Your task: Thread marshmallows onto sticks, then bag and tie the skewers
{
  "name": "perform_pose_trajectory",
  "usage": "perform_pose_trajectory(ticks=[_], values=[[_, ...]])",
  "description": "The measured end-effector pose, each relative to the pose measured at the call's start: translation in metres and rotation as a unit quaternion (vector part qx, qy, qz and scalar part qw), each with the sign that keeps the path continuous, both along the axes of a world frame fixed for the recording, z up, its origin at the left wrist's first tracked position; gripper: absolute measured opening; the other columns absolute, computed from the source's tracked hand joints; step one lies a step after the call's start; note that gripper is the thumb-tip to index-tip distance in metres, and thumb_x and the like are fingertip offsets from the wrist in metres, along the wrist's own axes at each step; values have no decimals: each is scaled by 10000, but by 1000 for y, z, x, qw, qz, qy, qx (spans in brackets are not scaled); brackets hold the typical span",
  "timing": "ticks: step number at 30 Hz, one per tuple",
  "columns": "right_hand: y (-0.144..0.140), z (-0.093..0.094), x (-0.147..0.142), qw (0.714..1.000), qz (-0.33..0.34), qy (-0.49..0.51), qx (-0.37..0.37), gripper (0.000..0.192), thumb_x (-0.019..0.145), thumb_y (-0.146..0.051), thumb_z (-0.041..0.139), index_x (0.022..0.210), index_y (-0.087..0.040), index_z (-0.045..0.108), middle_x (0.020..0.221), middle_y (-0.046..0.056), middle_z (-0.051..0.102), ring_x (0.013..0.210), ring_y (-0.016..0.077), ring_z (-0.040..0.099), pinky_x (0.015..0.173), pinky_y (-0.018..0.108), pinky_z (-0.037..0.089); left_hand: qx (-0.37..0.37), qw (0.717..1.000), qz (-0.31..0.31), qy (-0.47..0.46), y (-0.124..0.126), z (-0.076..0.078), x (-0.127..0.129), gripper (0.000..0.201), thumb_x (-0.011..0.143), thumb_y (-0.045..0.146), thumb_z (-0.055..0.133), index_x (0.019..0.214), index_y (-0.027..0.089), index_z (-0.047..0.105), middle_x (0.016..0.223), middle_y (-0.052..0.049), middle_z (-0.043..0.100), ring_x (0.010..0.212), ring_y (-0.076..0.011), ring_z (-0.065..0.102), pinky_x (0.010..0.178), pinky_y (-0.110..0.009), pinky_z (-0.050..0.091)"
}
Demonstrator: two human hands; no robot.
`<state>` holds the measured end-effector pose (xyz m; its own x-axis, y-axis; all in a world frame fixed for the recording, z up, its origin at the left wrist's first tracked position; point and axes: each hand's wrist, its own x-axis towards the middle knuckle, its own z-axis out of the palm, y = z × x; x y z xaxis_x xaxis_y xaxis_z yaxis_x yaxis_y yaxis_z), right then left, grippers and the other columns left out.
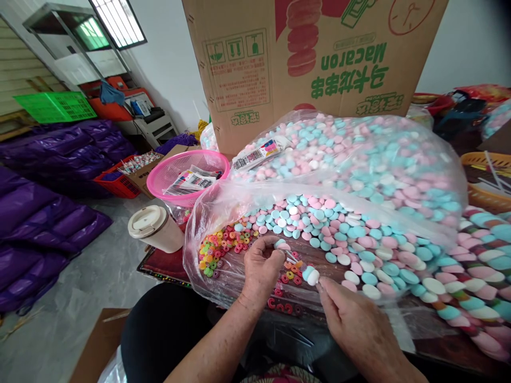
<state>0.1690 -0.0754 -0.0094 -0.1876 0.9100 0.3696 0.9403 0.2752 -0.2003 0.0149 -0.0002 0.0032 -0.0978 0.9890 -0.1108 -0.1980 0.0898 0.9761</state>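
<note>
Daylight is entering through the window (118, 22), lighting the scene evenly; the plastic bag (359, 175) is glaring; wide-angle distortion is bending the edges.

a: what is in the left hand (261, 266)?
b: a few round candies (281, 244), pink and white, pinched at the fingertips.
a: and the right hand (351, 319)?
b: it holds a short stack of candy discs (310, 275), blue and white, lying sideways, just over the red rings in the open bag.
</note>
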Motion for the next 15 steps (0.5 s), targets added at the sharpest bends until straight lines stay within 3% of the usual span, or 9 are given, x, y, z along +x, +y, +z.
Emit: perform_pose_trajectory(ticks=[6,11,15], values=[[0,3,-2,1000,-10,-4,10,246,885,-236,366,785,-216,590,582,-7,640,471,126,606,414,219,324,74,993,14,88,-5,-10,0,211,661,182,614,870,153,612,732,-18,650,625,-117,586,580,-229,479],[0,2,-7,1000,-9,12,-11,244,885,-219,364,737,-215,558,559,-11,619,474,131,597,441,231,317,177,956,34,232,-8,-19,-3,201,718,165,607,918,171,622,809,-37,668,713,-138,622,647,-253,510],[1,-3,-11,999,11,40,-18,231,889,-210,364,754,-216,551,607,-10,638,517,144,610,469,244,324,197,951,36,235,-7,-20,-3,166,730,152,590,892,178,611,783,-24,667,696,-136,636,640,-255,525]])
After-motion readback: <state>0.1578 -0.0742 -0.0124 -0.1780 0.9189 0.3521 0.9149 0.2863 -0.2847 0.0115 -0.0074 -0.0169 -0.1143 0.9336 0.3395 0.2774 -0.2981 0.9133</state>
